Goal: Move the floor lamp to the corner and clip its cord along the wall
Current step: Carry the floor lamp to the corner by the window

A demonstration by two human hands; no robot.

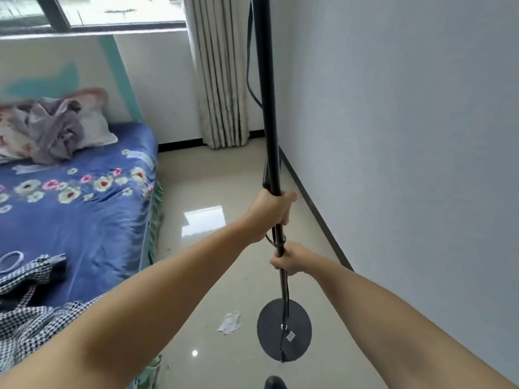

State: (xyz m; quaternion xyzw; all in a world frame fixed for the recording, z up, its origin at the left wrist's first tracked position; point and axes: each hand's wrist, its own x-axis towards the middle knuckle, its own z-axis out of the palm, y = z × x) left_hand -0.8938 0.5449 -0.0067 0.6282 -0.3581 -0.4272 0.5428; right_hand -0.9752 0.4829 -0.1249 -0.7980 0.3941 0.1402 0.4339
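Observation:
A black floor lamp pole (266,94) runs from the top of the view down to a round black base (268,329) over the tiled floor; whether the base touches the floor I cannot tell. My left hand (271,213) grips the pole higher up. My right hand (290,259) grips it just below. A black cord (248,66) hangs alongside the pole, passes under my hands and trails across the base. The lamp head is out of view. The room corner lies ahead, by the beige curtain (222,88) and the grey right wall (407,136).
A bed (84,209) with a blue flowered cover, pillows and a checked garment (28,313) fills the left side. White paper scraps (229,322) lie on the floor near the base. A dark skirting board (314,209) runs along the right wall. A shoe tip (274,383) shows at the bottom.

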